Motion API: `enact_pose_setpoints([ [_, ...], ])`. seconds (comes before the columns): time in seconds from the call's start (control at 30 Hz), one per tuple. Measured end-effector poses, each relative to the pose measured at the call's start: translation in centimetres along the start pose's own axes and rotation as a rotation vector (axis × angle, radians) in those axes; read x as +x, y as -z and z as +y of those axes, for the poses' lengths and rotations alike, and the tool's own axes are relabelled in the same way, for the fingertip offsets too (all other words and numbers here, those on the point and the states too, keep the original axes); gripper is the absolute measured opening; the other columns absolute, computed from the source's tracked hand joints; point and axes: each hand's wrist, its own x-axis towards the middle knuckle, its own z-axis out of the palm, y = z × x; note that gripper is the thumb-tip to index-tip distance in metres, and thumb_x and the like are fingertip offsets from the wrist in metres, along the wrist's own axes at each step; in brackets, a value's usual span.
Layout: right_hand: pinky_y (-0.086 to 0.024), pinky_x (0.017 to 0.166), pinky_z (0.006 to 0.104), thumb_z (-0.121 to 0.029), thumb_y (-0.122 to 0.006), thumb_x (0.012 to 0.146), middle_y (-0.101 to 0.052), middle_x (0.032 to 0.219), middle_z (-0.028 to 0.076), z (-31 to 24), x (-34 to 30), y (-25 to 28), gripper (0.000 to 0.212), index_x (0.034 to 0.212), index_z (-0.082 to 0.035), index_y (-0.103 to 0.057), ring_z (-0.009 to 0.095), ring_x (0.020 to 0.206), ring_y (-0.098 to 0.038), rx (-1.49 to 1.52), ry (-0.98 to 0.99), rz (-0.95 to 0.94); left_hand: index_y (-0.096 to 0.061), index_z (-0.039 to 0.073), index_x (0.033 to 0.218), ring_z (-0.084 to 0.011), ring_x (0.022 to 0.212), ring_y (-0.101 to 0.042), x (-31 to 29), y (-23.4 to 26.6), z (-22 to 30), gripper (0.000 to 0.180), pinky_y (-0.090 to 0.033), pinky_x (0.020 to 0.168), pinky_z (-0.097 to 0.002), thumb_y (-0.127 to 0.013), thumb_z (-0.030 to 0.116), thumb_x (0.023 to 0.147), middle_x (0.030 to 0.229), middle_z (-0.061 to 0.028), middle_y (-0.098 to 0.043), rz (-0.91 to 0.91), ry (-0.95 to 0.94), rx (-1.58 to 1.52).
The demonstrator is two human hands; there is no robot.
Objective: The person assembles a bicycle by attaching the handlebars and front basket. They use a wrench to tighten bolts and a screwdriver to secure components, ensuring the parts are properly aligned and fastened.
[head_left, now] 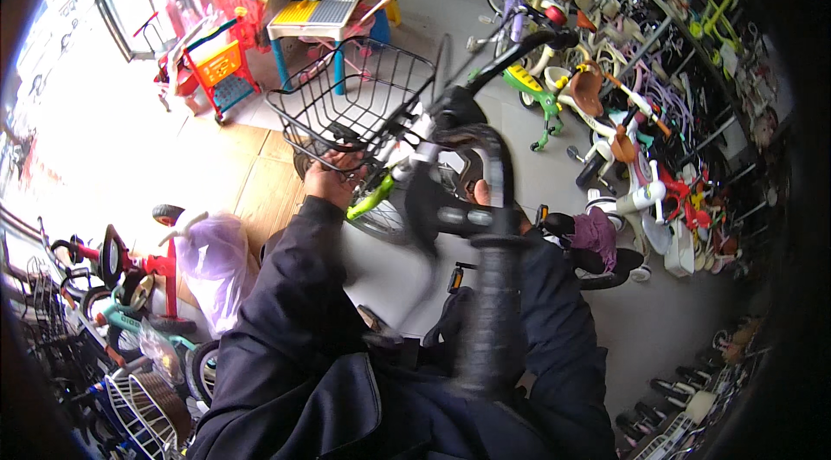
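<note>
A bicycle stands in front of me, its black handlebar grip (pixel 489 313) blurred and close to the camera. At its front is a black wire basket (pixel 299 95). My left hand (pixel 336 179) is under the basket, fingers curled by a dark fitting (pixel 348 138); what they hold is not clear. Just beside it is a bright green fork leg (pixel 372 199) over the front wheel (pixel 383 222). My right hand (pixel 480 193) is on the other side of the wheel, mostly hidden behind the handlebar, its fingers not visible.
Children's bikes and ride-on toys crowd the right, including a green one (pixel 535 92). At far left stand an orange toy cart (pixel 221 64) and a small table (pixel 318 13). Nearer on the left are a plastic-wrapped item (pixel 212 257) and a red tricycle (pixel 160 266).
</note>
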Motion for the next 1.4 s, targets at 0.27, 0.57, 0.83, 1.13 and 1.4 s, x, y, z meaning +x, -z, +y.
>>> enact_pose_setpoints([
  [0.27, -0.035, 0.033, 0.0259, -0.06, -0.042, 0.101, -0.046, 0.058, 0.0, -3.0, 1.9, 2.0, 0.056, 0.092, -0.005, -0.052, 0.008, 0.035, -0.039, -0.032, -0.248, 0.03, -0.055, 0.012, 0.126, -0.0195, 0.103, -0.065, -4.3, -2.5, -2.1, 0.024, -0.054, 0.082, -0.0397, -0.052, 0.012, 0.101, 0.112, -0.0029, -0.065, -0.03, -0.02, -0.13],
  [0.57, -0.035, 0.034, 0.0243, -0.061, -0.047, 0.098, -0.046, 0.054, -0.002, -5.2, 4.7, 3.7, 0.058, 0.088, -0.005, -0.056, 0.006, 0.037, -0.041, -0.309, -0.333, -0.178, -0.058, 0.013, 0.122, -0.0194, 0.109, -0.063, -2.6, -1.0, -3.7, 0.025, -0.051, 0.083, -0.0391, -0.049, 0.023, 0.101, 0.124, -0.0047, -0.065, -0.027, -0.056, -0.078],
  [0.83, -0.032, 0.033, 0.0264, -0.057, -0.046, 0.101, -0.046, 0.054, -0.001, -2.9, 4.1, 1.7, 0.056, 0.084, -0.005, -0.055, 0.008, 0.035, -0.038, -0.073, -0.328, -0.034, -0.036, -0.003, 0.143, -0.0342, 0.139, -0.038, -16.9, -9.6, 0.7, 0.067, -0.024, 0.116, -0.0468, -0.059, 0.011, 0.082, 0.153, -0.0279, -0.032, -0.168, -1.161, 0.492],
  [1.13, -0.039, 0.044, 0.0268, -0.057, -0.053, 0.097, -0.05, 0.063, 0.001, -3.9, 1.8, -0.4, 0.051, 0.093, -0.006, -0.054, 0.011, 0.048, -0.046, 0.028, -0.326, 0.038, -0.059, -0.003, 0.116, -0.0403, 0.11, -0.054, -19.2, -24.0, 3.3, 0.063, -0.038, 0.101, -0.051, -0.059, 0.054, 0.09, 0.116, -0.0196, -0.059, -1.06, -1.282, 0.539],
  [1.4, -0.042, 0.052, 0.0326, -0.059, -0.056, 0.095, -0.051, 0.07, 0.003, -2.3, -0.1, -8.8, 0.049, 0.101, -0.011, -0.05, 0.016, 0.055, -0.048, 0.701, -0.308, 0.19, -0.061, 0.0, 0.101, -0.0403, 0.106, -0.053, -20.2, -24.4, 0.2, 0.052, -0.042, 0.094, -0.0506, -0.065, 0.05, 0.087, 0.109, -0.0171, -0.059, -0.959, -1.313, 0.377],
])
